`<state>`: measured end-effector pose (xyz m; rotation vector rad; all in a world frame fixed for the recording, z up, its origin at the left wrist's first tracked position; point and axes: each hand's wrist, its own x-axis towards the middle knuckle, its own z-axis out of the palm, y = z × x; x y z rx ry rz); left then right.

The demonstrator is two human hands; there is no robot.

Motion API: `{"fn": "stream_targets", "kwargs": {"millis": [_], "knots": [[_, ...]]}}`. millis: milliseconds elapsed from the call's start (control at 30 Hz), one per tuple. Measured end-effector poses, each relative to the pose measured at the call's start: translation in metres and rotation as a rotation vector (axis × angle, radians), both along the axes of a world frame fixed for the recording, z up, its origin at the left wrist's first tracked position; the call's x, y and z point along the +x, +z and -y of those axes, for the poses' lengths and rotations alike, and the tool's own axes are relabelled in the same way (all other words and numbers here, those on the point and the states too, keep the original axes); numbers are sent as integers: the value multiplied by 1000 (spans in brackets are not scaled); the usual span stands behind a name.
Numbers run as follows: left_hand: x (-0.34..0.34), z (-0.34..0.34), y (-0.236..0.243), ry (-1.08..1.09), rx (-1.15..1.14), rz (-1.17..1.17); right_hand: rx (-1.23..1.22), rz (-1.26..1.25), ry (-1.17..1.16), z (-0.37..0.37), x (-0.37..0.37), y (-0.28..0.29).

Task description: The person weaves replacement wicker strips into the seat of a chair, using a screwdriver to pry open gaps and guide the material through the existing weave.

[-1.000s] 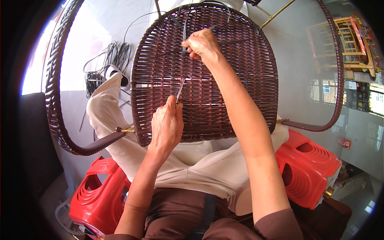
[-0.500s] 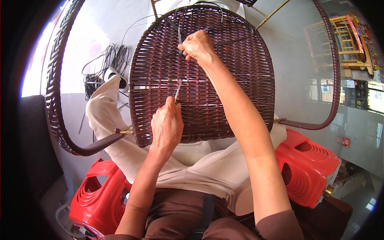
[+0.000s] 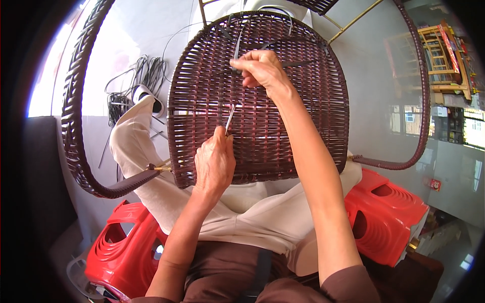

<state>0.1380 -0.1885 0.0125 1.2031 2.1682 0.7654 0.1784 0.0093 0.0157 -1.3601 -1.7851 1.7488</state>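
Behind right hand (image 3: 262, 68), strand end hidden, tool tip (image 3: 228, 118) unclear

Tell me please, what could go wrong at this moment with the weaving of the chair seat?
The left hand aims a thin metal tool toward the right hand; a slip might prick it. The strand pinched by the right hand could slide loose. The woven seat rests only on the lap, so it may tilt.

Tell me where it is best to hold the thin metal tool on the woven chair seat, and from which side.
Probably at its lower end, from below, as the left hand does. The thin metal tool slants up and right, its tip against the woven chair seat, so only the near end is free. The right hand pinches a strand higher up, so that side is occupied.
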Motion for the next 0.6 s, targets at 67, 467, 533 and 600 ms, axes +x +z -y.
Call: {"fn": "stream_targets", "kwargs": {"millis": [67, 467, 533, 600], "knots": [[0, 1, 2, -1, -15, 13, 31, -8, 67, 0, 2, -5], [-2, 1, 1, -26, 10, -15, 373, 60, 34, 16, -6, -12], [-2, 1, 1, -19, 26, -3, 438, 103, 69, 10, -8, -21], [0, 1, -1, -23, 38, -17, 507, 125, 104, 3, -8, -30]]}}
